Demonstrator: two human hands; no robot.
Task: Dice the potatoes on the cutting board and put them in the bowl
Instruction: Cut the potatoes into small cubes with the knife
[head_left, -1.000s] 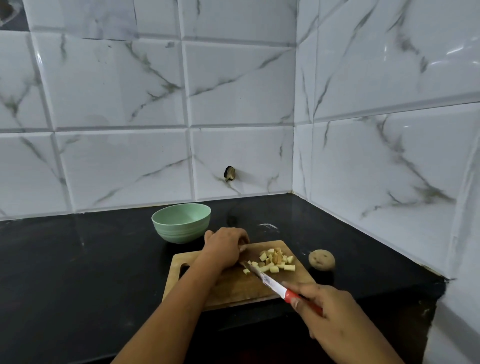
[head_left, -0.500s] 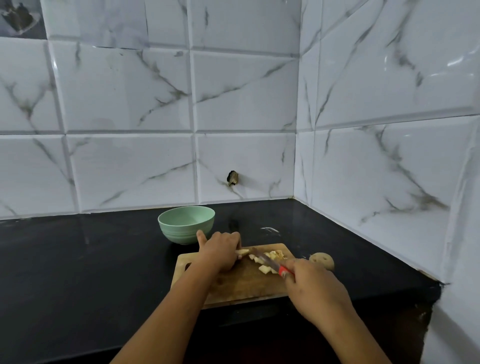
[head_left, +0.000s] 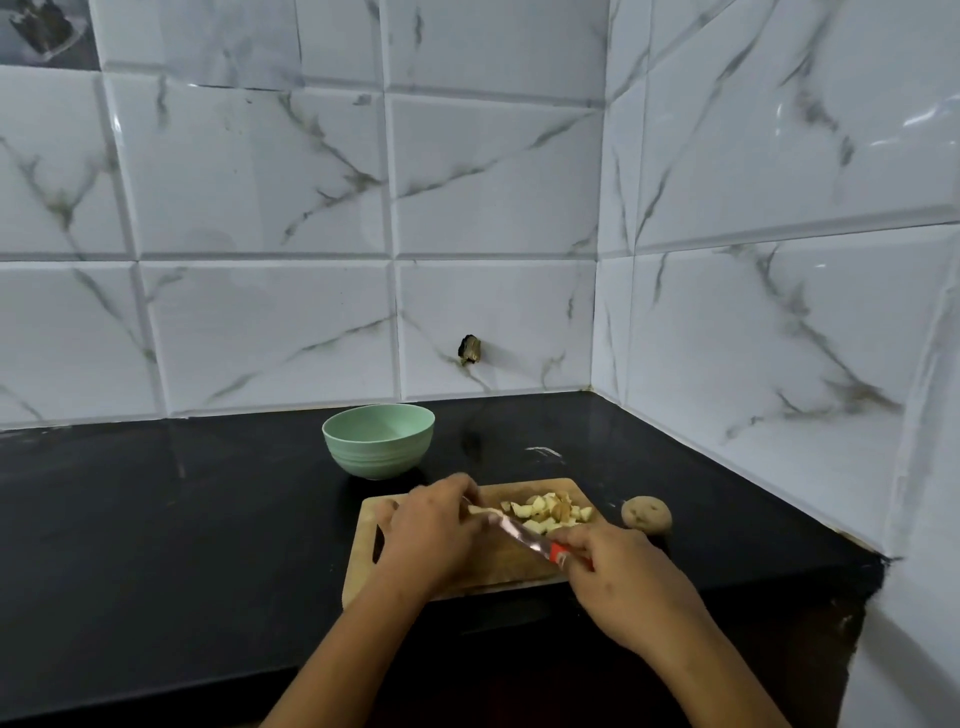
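We found the dicing partly done and the transfer not yet begun. On the wooden cutting board a small heap of diced potato lay at the far right corner, some cubes showing brown skin. The left hand rested on the middle of the board with its fingers curled down over a pale potato piece, pinning it to the wood. The right hand was clenched around the red handle of a kitchen knife, whose blade ran up and left toward the pinned piece, between the left hand and the heap; we could not tell whether the edge touched the potato. The mint-green bowl stood on the black bench just behind the board, and we saw no potato in the part of its inside that showed. One whole potato, unpeeled and uncut, sat on the bench just beside the board's right edge. We judged that the pinned piece, then this whole potato, were left to be cut, and every cube had yet to go into the bowl
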